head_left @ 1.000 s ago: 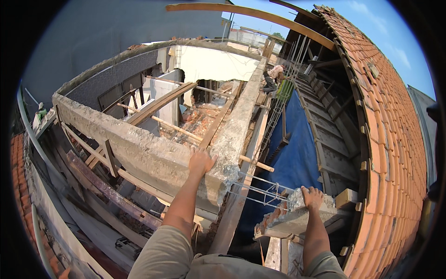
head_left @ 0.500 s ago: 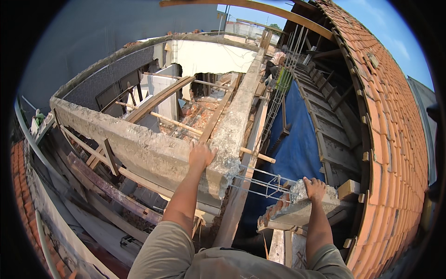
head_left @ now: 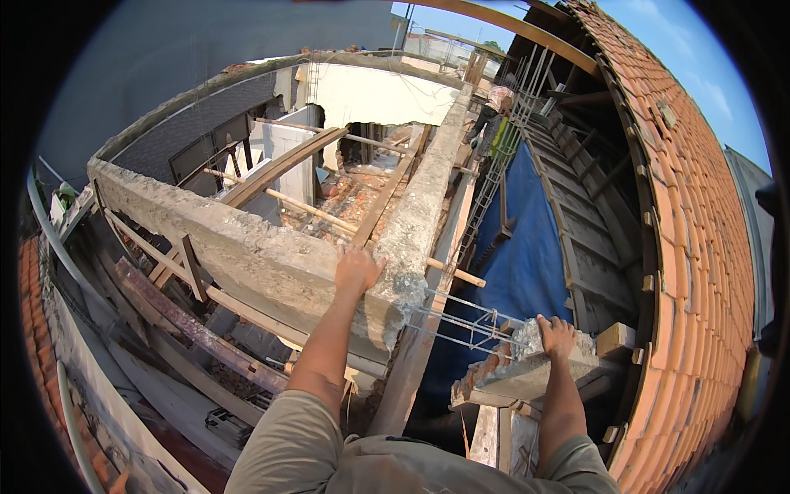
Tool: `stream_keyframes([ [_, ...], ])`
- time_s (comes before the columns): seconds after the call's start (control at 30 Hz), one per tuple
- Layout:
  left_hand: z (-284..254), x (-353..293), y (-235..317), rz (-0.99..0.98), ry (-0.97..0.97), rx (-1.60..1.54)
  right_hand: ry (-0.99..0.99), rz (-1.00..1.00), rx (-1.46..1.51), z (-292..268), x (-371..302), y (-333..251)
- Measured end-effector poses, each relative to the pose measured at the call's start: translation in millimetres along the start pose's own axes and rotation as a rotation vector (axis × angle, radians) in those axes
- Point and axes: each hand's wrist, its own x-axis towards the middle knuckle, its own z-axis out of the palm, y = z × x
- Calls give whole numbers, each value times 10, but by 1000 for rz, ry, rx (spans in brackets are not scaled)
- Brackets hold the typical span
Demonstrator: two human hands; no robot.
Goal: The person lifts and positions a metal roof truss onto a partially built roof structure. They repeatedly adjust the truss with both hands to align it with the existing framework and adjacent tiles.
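Note:
My left hand [head_left: 359,267] rests on top of the concrete beam [head_left: 247,239], close to its broken corner, with the fingers spread over the edge. On the right, my right hand [head_left: 557,335] lies over the top of a broken concrete stub [head_left: 535,370], fingers bent over its far edge. Bare steel reinforcing bars [head_left: 465,319] bridge the gap between the corner and the stub. Neither hand holds a loose thing. A second beam [head_left: 428,198] runs away from the corner toward the far end.
Wooden planks [head_left: 284,169] and bamboo poles [head_left: 313,210] cross the opening above brick rubble [head_left: 354,193]. A blue tarp [head_left: 527,239] hangs right of the beam. Orange roof tiles [head_left: 675,247] slope along the right. A person [head_left: 496,103] is at the far end, beside a rebar cage [head_left: 514,115].
Both hands stay in place on the concrete. My view has shifted slightly, and the person at the far end has changed posture a little.

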Motion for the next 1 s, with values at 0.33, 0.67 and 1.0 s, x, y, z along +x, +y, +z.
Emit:
stream_keyframes([
  [0.33, -20, -36, 32, 4, 52, 41, -8, 37, -66, 46, 42, 5],
  [0.67, -56, -23, 7, 16, 1, -40, -3, 13, -9, 15, 13, -7],
  [1.0, -28, -7, -3, 7, -10, -23, 6, 8, 10, -18, -13, -18],
])
